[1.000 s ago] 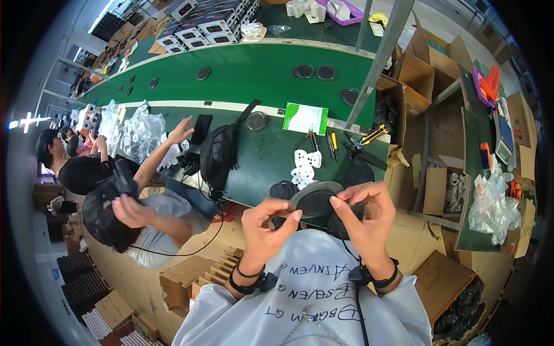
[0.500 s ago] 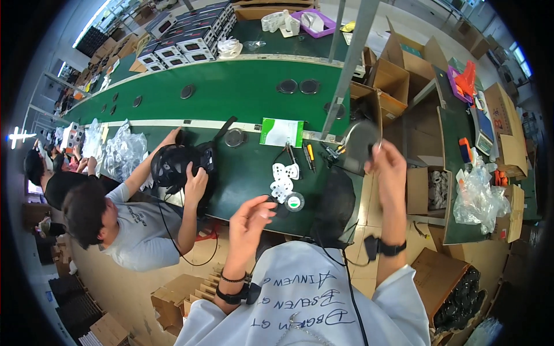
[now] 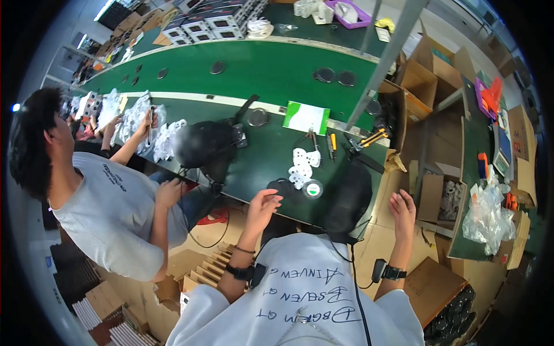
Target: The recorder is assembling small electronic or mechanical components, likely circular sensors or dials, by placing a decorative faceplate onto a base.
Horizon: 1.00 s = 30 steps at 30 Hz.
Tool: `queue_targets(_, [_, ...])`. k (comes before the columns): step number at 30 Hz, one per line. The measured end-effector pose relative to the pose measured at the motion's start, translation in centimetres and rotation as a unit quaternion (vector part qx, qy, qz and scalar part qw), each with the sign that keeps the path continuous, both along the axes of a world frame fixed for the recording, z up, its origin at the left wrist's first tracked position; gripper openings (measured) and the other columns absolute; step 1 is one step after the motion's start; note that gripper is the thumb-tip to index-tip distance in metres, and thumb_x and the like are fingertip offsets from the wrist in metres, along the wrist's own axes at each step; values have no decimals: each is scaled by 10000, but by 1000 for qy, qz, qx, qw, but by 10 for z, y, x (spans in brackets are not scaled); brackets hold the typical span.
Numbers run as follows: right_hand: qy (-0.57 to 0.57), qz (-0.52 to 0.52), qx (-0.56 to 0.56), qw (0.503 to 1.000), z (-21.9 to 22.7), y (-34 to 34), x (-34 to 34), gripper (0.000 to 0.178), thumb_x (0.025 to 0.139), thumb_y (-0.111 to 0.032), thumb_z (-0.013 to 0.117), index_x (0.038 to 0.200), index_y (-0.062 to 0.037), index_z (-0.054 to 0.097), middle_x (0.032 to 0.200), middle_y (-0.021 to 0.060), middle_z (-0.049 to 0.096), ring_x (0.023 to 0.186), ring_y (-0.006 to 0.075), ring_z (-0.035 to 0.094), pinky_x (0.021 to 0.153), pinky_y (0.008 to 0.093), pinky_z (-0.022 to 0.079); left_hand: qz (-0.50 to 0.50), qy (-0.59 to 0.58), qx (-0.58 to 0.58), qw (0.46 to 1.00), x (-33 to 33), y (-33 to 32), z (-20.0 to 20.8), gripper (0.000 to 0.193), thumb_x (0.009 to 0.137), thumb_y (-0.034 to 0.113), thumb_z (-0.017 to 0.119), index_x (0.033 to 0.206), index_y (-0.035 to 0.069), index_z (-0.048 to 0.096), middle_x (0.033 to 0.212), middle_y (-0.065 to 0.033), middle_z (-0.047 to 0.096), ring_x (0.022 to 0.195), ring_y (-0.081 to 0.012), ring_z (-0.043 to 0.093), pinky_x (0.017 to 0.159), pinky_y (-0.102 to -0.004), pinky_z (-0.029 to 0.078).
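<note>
My left hand (image 3: pixel 264 207) is at the near table edge with its fingers apart. Its fingertips are beside a black round piece (image 3: pixel 281 185) on the green table (image 3: pixel 254 173); I cannot tell if they touch it. Just right of that piece lies a round tin (image 3: pixel 313 189) with a white and green label, below several white perforated parts (image 3: pixel 300 172). My right hand (image 3: pixel 404 210) hangs beyond the table's right edge, fingers loosely spread and nothing in them. Between my hands, a black fabric item (image 3: pixel 348 196) lies at the table's edge.
Pliers with yellow handles (image 3: pixel 372 138), a yellow cutter (image 3: pixel 333 144) and a green-white packet (image 3: pixel 306 117) lie farther back. Round dark discs (image 3: pixel 324 75) rest on the green belt (image 3: pixel 265 72). A co-worker (image 3: pixel 109 196) sits left, beside a black helmet-like item (image 3: pixel 202 144). Cartons (image 3: pixel 421 86) stand right.
The large dark disc in my right hand is gone from it, and that hand has moved down and right. The co-worker has let go of the black item and now holds a phone-like thing.
</note>
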State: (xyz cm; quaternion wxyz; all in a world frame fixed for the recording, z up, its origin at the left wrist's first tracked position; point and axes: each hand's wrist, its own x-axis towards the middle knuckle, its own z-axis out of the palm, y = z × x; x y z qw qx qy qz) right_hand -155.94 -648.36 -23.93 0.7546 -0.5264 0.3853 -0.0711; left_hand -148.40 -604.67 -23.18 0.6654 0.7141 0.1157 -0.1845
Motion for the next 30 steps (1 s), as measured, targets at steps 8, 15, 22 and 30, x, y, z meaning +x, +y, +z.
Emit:
queue_targets(8, [-10,84,-32,996,15,39,17,254,986,-123,615,1219,-34,569,1073,85,675,932,136,649,875,298,534,63,-45,111,991,64,40,-99,265,926,106,684,1151,-3,600,946,-68,688,801,-138,653,695,-270,533])
queue_targets(15, [-25,216,-85,972,82,85,54,115,979,-57,600,1070,1,640,913,78,689,774,120,637,707,264,531,50,-129,196,971,140,37,-91,300,824,114,764,1068,1,631,918,-126,690,825,-213,667,750,-335,538])
queue_targets(22, [-23,263,-125,956,127,116,68,133,970,-26,607,1096,12,622,920,78,682,781,105,622,711,249,519,-301,-177,427,834,72,31,-93,653,695,193,872,1232,59,525,1168,-231,558,1111,-410,573,919,-488,512])
queue_targets(30, [-76,234,-156,957,157,149,102,212,958,-27,625,1165,20,622,922,72,681,798,102,626,730,246,526,-206,-214,313,902,81,56,-80,380,874,23,658,1249,76,624,1369,-162,516,1043,-411,619,939,-463,519])
